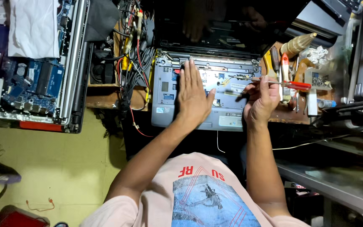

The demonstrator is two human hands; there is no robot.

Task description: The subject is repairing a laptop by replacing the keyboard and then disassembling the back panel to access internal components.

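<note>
While the left hand (pixel 193 93) lies flat and open, fingers stretched out and pressed on the bare top deck of a blue-grey laptop (pixel 164 98) with its keyboard removed, the right hand (pixel 260 98) is closed around a screwdriver (pixel 274 82) with a red and clear handle — the handle juts out to the right past the fingers, and the thin metal shaft runs left over the laptop's exposed inner plate. The laptop sits open on the wooden bench (pixel 106 96), its dark screen (pixel 227 25) tilted back and away from the person. Just to the left of it hangs a tangle of black, red and yellow cables (pixel 133 63). Farther left lies another opened machine, its blue circuit board (pixel 30 84) uncovered and a white cloth (pixel 32 27) resting over part of it. To the right of the right hand, more screwdrivers (pixel 279 63) and small parts crowd the bench — beyond them lies a crumpled bit of white paper (pixel 317 54).
</note>
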